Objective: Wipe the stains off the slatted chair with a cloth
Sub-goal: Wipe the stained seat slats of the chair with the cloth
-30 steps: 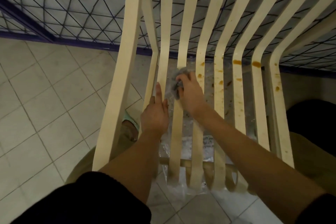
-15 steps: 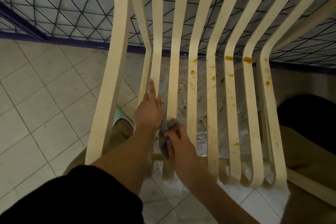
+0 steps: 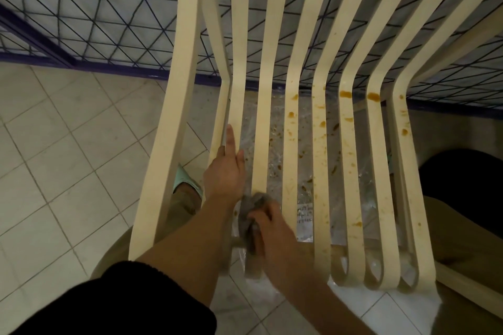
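A cream slatted chair (image 3: 318,128) fills the head view, its slats running away from me. Orange-brown stains (image 3: 345,94) dot the right-hand slats near the bend; the two left slats look clean. My right hand (image 3: 269,228) grips a crumpled grey cloth (image 3: 251,209) pressed on the near end of the second seat slat. Beside it, my left hand (image 3: 226,168) rests on the leftmost seat slat, with the index finger stretched along it.
A clear plastic sheet (image 3: 304,198) speckled with brown drips lies on the pale tiled floor (image 3: 60,149) under the seat. A dark triangular wire fence (image 3: 95,8) runs behind the chair. My knee and a mint slipper (image 3: 185,179) show left of the seat.
My right hand has dragged the cloth down the slat from near the seat's bend to its front end. My left hand has stayed on the left slat.
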Demonstrator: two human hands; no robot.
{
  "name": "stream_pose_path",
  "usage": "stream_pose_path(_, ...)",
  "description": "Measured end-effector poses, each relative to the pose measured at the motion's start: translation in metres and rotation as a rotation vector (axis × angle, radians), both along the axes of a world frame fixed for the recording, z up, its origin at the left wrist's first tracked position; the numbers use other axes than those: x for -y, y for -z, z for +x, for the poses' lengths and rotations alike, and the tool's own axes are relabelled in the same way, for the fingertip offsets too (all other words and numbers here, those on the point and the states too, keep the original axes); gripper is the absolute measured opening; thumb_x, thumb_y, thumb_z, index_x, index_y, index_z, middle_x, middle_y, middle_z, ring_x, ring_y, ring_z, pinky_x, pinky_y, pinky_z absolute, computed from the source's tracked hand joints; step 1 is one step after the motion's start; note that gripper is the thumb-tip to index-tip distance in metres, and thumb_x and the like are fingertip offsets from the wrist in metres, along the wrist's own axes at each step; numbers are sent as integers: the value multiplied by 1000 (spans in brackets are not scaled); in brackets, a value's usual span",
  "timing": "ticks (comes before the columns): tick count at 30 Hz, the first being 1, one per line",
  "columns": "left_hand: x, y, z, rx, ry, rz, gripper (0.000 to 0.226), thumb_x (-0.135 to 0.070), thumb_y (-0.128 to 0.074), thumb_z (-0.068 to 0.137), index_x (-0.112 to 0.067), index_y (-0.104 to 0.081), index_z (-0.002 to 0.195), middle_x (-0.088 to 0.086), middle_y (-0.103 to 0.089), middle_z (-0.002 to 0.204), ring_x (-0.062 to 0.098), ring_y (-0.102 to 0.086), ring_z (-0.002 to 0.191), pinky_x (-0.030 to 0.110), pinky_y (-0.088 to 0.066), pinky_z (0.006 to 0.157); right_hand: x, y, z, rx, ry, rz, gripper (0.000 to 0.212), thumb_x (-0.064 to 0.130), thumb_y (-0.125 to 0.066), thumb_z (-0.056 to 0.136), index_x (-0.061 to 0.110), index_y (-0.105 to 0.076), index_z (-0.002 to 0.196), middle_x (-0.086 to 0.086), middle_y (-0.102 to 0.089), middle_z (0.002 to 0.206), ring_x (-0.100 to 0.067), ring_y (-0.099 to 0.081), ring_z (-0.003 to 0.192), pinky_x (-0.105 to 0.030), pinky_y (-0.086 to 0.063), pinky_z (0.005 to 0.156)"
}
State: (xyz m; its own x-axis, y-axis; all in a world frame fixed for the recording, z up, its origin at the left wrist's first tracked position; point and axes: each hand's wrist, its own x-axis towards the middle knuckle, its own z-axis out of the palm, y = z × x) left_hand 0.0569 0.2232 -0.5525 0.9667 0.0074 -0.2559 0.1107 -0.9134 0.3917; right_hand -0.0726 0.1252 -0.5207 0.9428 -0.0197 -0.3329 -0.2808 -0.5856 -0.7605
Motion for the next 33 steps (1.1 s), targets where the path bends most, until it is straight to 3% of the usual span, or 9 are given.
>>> stream_pose_path(8,-2,1,1,-19,7,-12,59,-42,-21,104,-32,10,153,10,-54,119,28,-59,85,37,-45,64,17,4,90,227,-30,-13,14,18,-45,99,22,-56,109,2,-56,79,-14,-54,72,-23,-44,60)
stream_pose_path(10,-1,0,0,-17,11,-6,59,-42,-20,104,-32,11,153,9,-54,118,26,-59,83,35,-42,62,22,7,115,190,9,-2,11,15,-47,98,13,-55,106,-5,-51,86,-23,-50,78,-27,-43,63)
stream_pose_path(14,0,-1,-1,6,-1,-16,59,-43,-20,104,-31,9,154,9,-55,120,28,-60,86,35,-43,64,31,9,175,-13,131,187,15,8,-46,96,11,-54,108,1,-42,98,0,-39,69,-6,-39,70)
stream_pose_path(18,0,-1,-2,8,1,-6,60,-42,-22,105,-30,9,154,8,-56,121,27,-60,85,38,-47,65,45,-3,237,84,157,57,8,1,-41,97,6,-47,100,-9,-48,77,-8,-54,55,-17,-42,48)
stream_pose_path(22,0,-1,-2,9,3,-16,60,-42,-23,105,-31,9,154,7,-57,116,24,-59,83,37,-47,65,53,-2,286,-20,71,-105,18,-1,-52,89,4,-66,99,-14,-59,107,-25,-59,94,-24,-43,74)
stream_pose_path(25,-2,-1,-1,9,6,-9,60,-43,-22,105,-32,12,153,6,-57,115,23,-59,81,36,-48,64,53,3,283,180,14,-39,22,-10,-44,87,8,-57,86,-10,-52,89,-24,-50,68,-27,-46,56)
stream_pose_path(27,-1,0,-1,4,6,-17,60,-43,-21,105,-32,13,153,6,-56,118,24,-59,80,36,-49,63,57,15,271,137,162,220,19,-5,-42,90,11,-52,88,-7,-56,78,-19,-47,59,-28,-44,50)
stream_pose_path(30,0,-2,-1,10,9,-20,60,-42,-21,105,-32,13,153,6,-56,120,24,-59,80,34,-45,61,47,4,246,116,16,-27,12,9,-43,97,13,-52,104,-2,-50,85,-6,-44,65,-18,-40,54)
stream_pose_path(33,-1,-4,-1,4,-5,-21,60,-43,-21,104,-32,12,153,6,-56,121,23,-60,80,35,-48,62,44,4,215,213,10,-131,12,6,-45,98,8,-52,108,-1,-44,86,-11,-46,71,-19,-42,58)
